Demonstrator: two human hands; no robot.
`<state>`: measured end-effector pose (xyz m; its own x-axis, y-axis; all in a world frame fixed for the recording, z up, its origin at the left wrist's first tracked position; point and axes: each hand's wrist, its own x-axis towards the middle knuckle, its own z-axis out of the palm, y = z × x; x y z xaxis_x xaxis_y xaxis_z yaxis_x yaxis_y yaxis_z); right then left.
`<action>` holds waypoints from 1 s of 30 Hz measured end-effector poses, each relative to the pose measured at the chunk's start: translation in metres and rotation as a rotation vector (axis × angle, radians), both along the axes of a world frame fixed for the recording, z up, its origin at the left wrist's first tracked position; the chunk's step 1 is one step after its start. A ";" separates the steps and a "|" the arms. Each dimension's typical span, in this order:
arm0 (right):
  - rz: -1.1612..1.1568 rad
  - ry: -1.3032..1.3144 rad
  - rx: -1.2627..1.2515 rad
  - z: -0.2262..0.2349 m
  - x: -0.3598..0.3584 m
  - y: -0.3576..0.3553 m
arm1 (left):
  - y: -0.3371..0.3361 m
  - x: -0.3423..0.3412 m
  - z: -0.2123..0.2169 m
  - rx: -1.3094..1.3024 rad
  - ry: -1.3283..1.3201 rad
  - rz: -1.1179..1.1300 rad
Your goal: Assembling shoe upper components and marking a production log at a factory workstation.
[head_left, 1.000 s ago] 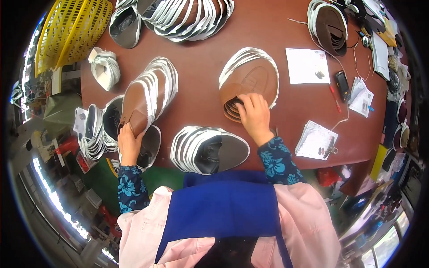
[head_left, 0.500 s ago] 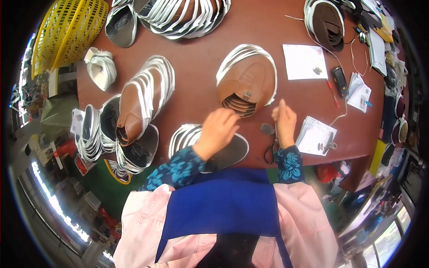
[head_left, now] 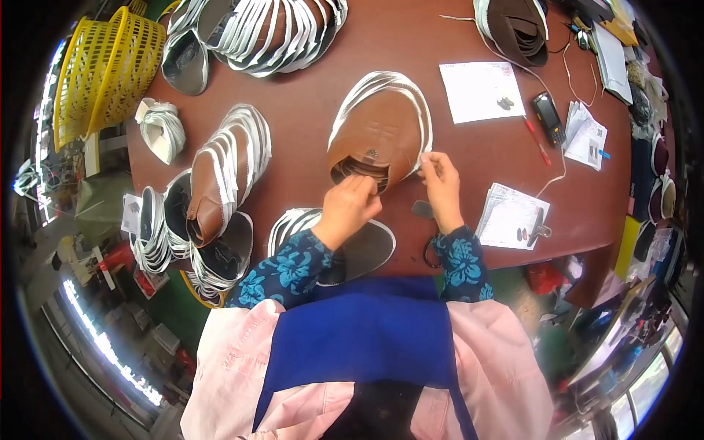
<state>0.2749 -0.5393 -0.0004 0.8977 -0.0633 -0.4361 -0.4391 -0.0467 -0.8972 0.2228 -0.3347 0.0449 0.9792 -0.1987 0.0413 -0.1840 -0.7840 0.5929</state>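
The fingers of the left hand (head_left: 350, 207) are curled together at the near edge of the brown stack (head_left: 381, 139), on the ends of the leather pieces there; whether they pinch one piece I cannot tell. The fingers of the right hand (head_left: 438, 176) are bent and close together, touching the white edge of the same stack on its right side. This stack lies in the middle of the red-brown table (head_left: 308, 110), fanned out, brown leather on top and white rims around it.

Just under the left wrist lies a dark stack (head_left: 359, 246) with white rims. Near the right wrist are scissors (head_left: 427, 235), partly hidden. To the right lies a bundle of papers (head_left: 508, 214); farther left, another brown stack (head_left: 220, 180).

In my judgement, the step in hand is squaring up or picking through the pieces of the brown stack. The next move calls for a fine pinch on one thin piece while the right hand holds the others in place.
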 end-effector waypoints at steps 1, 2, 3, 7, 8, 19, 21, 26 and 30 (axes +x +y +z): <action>0.003 0.034 0.071 0.006 0.004 0.003 | 0.002 0.001 0.006 -0.064 0.045 0.024; 0.009 0.070 0.142 0.014 0.007 0.005 | 0.006 0.001 0.014 -0.136 0.128 0.052; 0.030 0.073 0.155 0.023 0.009 0.007 | 0.011 -0.001 0.016 -0.195 0.171 0.078; 0.077 0.018 0.247 0.031 0.001 0.019 | 0.026 -0.010 0.024 -0.467 0.426 0.249; 0.094 0.012 0.276 0.036 -0.002 0.025 | 0.029 -0.011 0.023 -0.671 0.575 0.381; 0.576 -0.377 -0.246 0.113 -0.033 0.022 | 0.052 -0.019 0.026 -0.798 0.521 0.478; 0.523 -0.701 -0.383 0.130 -0.017 0.028 | 0.057 -0.014 0.055 -0.481 0.432 0.292; 0.833 -0.817 -0.331 0.131 0.019 0.040 | 0.054 0.006 0.118 -0.406 0.643 -0.073; 1.078 -0.753 -0.117 0.124 0.024 0.038 | 0.066 -0.005 0.127 -0.528 0.849 -0.183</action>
<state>0.2988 -0.5015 0.1239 0.5403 0.8284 0.1476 0.4681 -0.1501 -0.8708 0.2180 -0.2684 0.1721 0.6822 -0.5056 -0.5281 0.3682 -0.3865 0.8456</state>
